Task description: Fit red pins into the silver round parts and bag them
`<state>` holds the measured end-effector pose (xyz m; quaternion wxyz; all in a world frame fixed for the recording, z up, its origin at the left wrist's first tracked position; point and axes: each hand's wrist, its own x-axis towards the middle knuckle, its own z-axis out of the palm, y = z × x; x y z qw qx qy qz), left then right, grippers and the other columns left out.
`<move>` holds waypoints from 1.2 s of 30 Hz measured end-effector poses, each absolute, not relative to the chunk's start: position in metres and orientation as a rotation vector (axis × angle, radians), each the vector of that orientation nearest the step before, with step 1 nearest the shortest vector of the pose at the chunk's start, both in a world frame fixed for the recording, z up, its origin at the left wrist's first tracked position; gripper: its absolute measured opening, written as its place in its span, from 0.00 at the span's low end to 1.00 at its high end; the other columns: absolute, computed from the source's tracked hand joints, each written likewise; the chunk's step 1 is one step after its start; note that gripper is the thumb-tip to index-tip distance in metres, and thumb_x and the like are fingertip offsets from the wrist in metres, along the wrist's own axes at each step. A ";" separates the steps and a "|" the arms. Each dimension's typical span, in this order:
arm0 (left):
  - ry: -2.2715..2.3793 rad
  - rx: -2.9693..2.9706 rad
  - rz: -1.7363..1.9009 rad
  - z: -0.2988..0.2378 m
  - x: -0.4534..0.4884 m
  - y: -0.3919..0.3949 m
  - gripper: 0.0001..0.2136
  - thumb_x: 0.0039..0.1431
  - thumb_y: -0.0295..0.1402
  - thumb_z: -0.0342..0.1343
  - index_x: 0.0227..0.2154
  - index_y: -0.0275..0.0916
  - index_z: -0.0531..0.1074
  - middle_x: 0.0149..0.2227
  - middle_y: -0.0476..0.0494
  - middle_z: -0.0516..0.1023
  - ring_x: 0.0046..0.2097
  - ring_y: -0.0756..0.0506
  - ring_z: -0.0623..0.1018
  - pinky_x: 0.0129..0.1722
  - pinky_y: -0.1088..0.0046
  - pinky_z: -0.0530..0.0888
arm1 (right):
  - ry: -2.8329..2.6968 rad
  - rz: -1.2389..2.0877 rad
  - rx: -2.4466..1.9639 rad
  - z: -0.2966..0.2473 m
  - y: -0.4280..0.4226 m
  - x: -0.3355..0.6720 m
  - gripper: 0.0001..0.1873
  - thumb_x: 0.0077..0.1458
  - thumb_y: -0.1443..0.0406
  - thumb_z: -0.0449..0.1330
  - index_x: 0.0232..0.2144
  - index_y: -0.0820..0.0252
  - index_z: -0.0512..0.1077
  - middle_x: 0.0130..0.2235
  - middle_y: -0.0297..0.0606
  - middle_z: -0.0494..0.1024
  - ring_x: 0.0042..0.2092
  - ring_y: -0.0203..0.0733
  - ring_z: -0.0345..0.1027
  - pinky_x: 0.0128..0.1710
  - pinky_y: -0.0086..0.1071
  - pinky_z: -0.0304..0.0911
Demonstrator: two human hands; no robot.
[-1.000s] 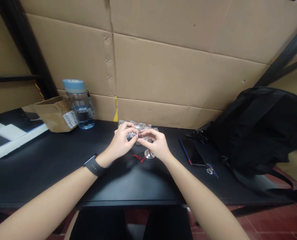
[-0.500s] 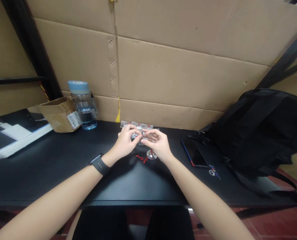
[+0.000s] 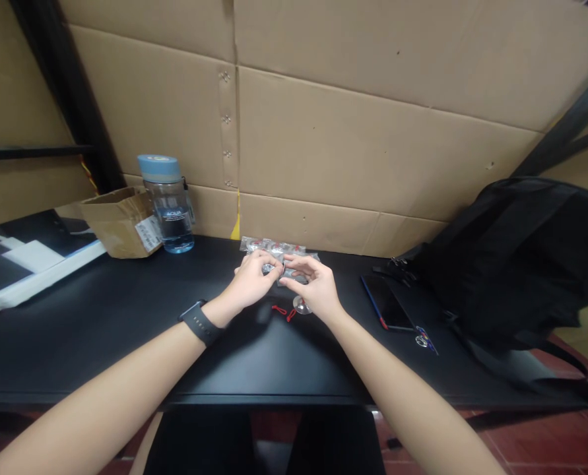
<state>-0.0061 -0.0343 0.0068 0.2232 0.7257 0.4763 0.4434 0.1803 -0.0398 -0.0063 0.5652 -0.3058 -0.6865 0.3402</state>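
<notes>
My left hand [image 3: 251, 282] and my right hand [image 3: 310, 285] meet above the black desk [image 3: 125, 316], fingertips pinched together on a small shiny metal piece [image 3: 274, 269] between them. A black watch sits on my left wrist. Just below my hands lie a red cord loop [image 3: 282, 311] and a small round metal disc [image 3: 301, 305]. Behind my hands, clear plastic packets [image 3: 268, 245] with red and silver bits lie near the cardboard wall. What the small piece is, I cannot make out.
A clear water bottle [image 3: 167, 204] with a blue lid and an open cardboard box [image 3: 118, 221] stand at the back left. A phone [image 3: 387, 302], keys [image 3: 422, 340] and a large black backpack [image 3: 521, 251] lie to the right. Cardboard sheets form the wall behind.
My hands stay joined on the small piece, with the fingers shifting slightly. The camera has drifted a little, so everything sits slightly right of where it was.
</notes>
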 end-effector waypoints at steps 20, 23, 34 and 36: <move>1.316 2.094 1.371 0.018 -0.009 -0.040 0.08 0.61 0.40 0.60 0.34 0.45 0.81 0.47 0.43 0.78 0.54 0.37 0.74 0.60 0.55 0.67 | -1.580 0.810 -0.739 0.004 -0.044 0.179 0.13 0.58 0.56 0.69 0.41 0.57 0.77 0.42 0.40 0.83 0.44 0.44 0.80 0.49 0.38 0.76; 1.362 2.185 1.398 0.023 -0.008 -0.047 0.06 0.62 0.39 0.62 0.34 0.46 0.82 0.47 0.44 0.77 0.54 0.37 0.72 0.60 0.53 0.66 | -1.569 0.796 -0.746 0.004 -0.043 0.180 0.14 0.57 0.57 0.69 0.42 0.56 0.76 0.42 0.39 0.82 0.44 0.43 0.79 0.48 0.37 0.75; 1.182 2.277 1.354 0.024 -0.009 -0.050 0.11 0.71 0.41 0.52 0.48 0.45 0.76 0.52 0.43 0.78 0.55 0.40 0.75 0.57 0.60 0.67 | -1.788 0.568 -0.849 0.009 -0.044 0.189 0.14 0.59 0.62 0.65 0.47 0.56 0.72 0.38 0.38 0.81 0.40 0.44 0.77 0.35 0.33 0.67; 1.211 2.410 1.173 0.021 -0.009 -0.050 0.09 0.67 0.43 0.58 0.43 0.47 0.80 0.53 0.45 0.78 0.58 0.37 0.72 0.58 0.57 0.65 | -1.804 0.567 -0.837 0.010 -0.044 0.188 0.11 0.60 0.62 0.64 0.45 0.56 0.72 0.38 0.37 0.80 0.39 0.43 0.75 0.35 0.33 0.67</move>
